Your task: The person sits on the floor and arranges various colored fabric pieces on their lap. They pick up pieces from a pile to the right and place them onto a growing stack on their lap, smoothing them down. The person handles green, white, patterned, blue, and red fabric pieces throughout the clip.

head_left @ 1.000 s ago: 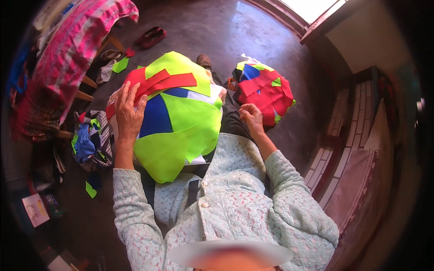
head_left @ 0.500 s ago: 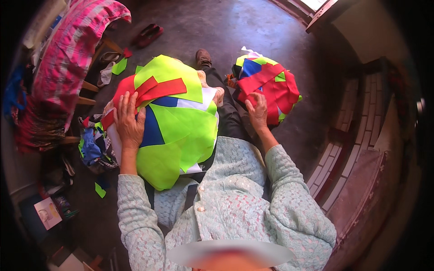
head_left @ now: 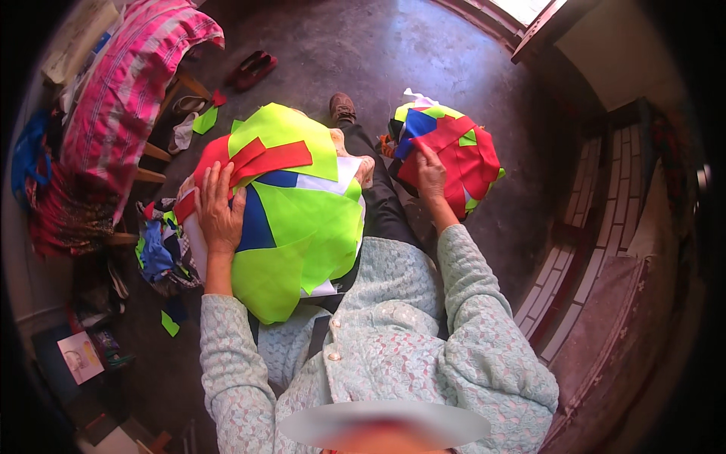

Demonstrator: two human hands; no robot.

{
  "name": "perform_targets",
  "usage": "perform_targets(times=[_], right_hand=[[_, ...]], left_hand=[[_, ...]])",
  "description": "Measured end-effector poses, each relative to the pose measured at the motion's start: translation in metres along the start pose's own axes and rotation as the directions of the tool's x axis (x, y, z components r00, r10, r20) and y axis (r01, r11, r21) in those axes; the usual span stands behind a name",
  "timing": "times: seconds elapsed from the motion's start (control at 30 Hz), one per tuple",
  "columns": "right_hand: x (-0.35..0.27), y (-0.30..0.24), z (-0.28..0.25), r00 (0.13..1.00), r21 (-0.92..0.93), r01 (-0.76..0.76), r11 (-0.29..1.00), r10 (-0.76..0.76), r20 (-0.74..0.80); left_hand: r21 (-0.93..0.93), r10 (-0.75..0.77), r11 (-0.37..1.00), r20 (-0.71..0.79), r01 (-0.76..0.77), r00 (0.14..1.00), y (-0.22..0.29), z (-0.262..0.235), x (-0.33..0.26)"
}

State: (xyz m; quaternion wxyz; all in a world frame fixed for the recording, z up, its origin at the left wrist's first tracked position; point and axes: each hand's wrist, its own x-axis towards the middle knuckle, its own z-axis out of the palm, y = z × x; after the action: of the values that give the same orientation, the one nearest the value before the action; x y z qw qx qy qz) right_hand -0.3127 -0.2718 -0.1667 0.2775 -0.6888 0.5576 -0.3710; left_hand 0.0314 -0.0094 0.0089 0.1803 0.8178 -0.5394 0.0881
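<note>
A large heap of cloth pieces (head_left: 310,212), mostly neon yellow-green with red, blue and white ones, rests on my lap. My left hand (head_left: 220,213) lies open on its left side, fingers stretched over the cloth beside a dark blue piece (head_left: 255,219). Red strips (head_left: 276,157) cross the top of the heap. Farther right stands a smaller bundle of cloth pieces (head_left: 465,166), mainly red. At its near left side, my right hand (head_left: 432,178) has its fingers closed together at the edge of a red cloth piece (head_left: 440,133); the thumb is mostly hidden.
On the left, a pink checked cloth (head_left: 125,98) drapes over wooden furniture. Mixed scraps (head_left: 160,253) lie beside the large heap. Dark red shoes (head_left: 251,70) and a green scrap (head_left: 169,324) are on the floor. White slatted panels (head_left: 586,250) line the right side.
My right hand has shifted up slightly, and its fingers have drawn together at the red cloth. More of the blue piece shows on the small bundle. My left hand stays in place.
</note>
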Motion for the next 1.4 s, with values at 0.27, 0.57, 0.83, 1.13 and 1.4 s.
perform_targets(times=[0.27,0.57,0.83,1.13,1.4], right_hand=[[0.034,-0.007,-0.093,0.933,0.849,-0.207,0.487,0.360,0.021],[0.035,-0.077,-0.163,0.987,0.986,-0.133,0.103,0.100,0.123],[0.004,-0.165,-0.177,0.814,0.894,-0.438,-0.098,-0.466,0.347],[-0.065,-0.285,-0.126,0.558,0.697,-0.716,0.022,-0.582,0.592],[-0.072,-0.321,-0.088,0.529,0.657,-0.753,0.038,-0.559,0.638]], left_hand=[[0.008,-0.002,1.000,-0.023,0.002,1.000,-0.002,0.003,-0.002],[-0.026,0.019,0.999,-0.115,-0.022,0.993,0.000,0.001,-0.003],[0.001,0.099,0.995,-0.280,-0.103,0.955,0.009,-0.010,-0.003],[-0.925,0.264,-0.310,0.136,0.218,0.955,0.125,-0.074,-0.004],[-0.742,0.405,-0.503,0.251,0.443,0.879,0.089,-0.067,-0.055]])
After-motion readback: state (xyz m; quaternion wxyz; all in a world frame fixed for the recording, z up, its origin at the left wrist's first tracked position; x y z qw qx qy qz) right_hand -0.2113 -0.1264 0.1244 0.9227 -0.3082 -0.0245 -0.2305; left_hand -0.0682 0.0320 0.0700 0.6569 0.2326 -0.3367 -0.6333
